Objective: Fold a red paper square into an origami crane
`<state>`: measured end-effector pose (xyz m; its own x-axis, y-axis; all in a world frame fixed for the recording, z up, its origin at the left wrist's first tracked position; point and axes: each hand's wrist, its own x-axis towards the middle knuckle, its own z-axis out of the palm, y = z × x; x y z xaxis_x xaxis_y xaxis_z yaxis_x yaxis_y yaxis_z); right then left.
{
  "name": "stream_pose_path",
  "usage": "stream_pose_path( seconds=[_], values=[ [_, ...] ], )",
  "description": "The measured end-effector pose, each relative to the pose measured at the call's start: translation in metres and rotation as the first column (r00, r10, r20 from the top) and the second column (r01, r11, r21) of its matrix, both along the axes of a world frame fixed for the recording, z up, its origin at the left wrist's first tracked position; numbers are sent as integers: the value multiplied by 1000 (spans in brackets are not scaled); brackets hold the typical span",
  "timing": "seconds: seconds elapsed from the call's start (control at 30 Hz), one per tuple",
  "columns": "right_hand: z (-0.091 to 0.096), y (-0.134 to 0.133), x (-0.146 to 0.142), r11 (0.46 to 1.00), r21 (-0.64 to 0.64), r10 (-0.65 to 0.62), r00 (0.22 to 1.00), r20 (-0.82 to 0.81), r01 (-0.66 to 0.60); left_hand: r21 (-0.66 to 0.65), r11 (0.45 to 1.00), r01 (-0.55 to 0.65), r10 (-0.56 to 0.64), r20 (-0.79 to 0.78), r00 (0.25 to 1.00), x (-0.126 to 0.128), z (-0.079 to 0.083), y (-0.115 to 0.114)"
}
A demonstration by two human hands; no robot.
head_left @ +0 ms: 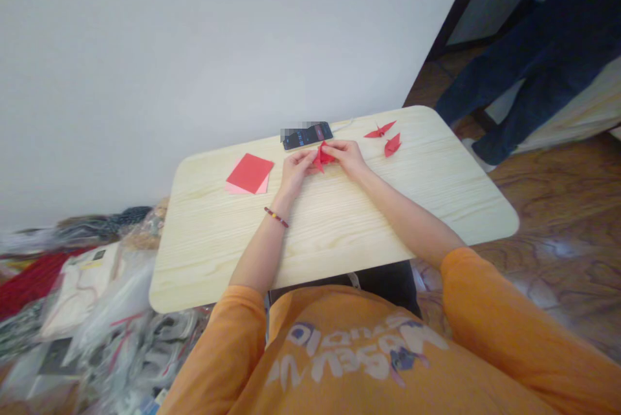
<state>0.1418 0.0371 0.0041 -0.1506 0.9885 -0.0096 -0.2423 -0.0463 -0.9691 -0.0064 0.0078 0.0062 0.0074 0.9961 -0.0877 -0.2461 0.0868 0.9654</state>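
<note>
A partly folded piece of red paper (321, 158) is pinched between both hands over the far middle of a light wooden table (339, 221). My left hand (297, 166) grips its left side with closed fingers; a beaded band circles that wrist. My right hand (347, 154) grips its right side, fingers curled round it. A stack of flat red and pink paper sheets (249, 174) lies to the left of my left hand. Two finished red folded paper figures (388, 137) lie to the right of my right hand.
A dark phone (306, 135) with a cable lies just behind my hands near the white wall. Another person in dark trousers (533, 72) stands at the upper right. Bags and piled clutter (72, 311) fill the floor to the left.
</note>
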Motion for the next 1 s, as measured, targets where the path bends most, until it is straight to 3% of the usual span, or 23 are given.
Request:
stream_pose_path(
  seconds=[0.27, 0.5, 0.83, 1.0],
  values=[
    [5, -1, 0, 1000, 27, 10, 1000, -4, -10, -45, 999, 8, -8, -3, 1000, 1, 2, 0],
    [4, 2, 2, 998, 43, -50, 998, -36, 51, -36, 999, 34, -34, 8, 999, 0, 0, -1],
    [4, 2, 1, 999, 37, -37, 998, -52, 39, -18, 994, 108, -108, -22, 994, -2, 1, -1],
    [5, 0, 1, 999, 26, -32, 999, -30, 33, -14, 996, 90, -90, -35, 995, -1, 2, -2]
  ],
)
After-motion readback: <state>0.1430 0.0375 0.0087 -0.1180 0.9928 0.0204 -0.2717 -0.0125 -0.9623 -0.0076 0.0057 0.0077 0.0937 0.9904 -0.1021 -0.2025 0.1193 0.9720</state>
